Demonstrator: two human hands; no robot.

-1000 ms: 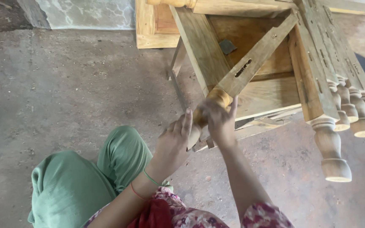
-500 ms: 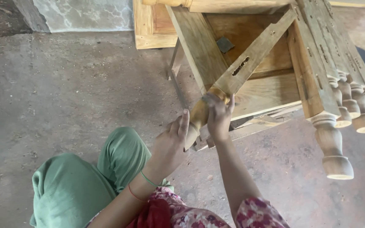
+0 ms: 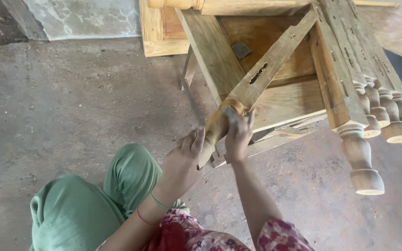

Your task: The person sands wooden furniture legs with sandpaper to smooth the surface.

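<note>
The left hand (image 3: 182, 160) cups the low end of a turned wooden leg (image 3: 257, 86) propped on an upturned table frame (image 3: 275, 100), steadying it while the right hand (image 3: 237, 135) presses, probably, a sanding scrap against it.

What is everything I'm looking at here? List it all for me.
Turned leg: one, pale wood, slanting from the frame down to the hands.
Abrasive piece: one, grey, under the right fingers on the leg.
Frame: one, pale wood, top centre.
Other turned legs: several, pale wood, in a row at right.
Panel: one, wooden, top, behind the frame.
Floor: grey concrete, dusty.
Left hand: grips the leg's lower end.
Right hand: pressed on the leg.
</note>
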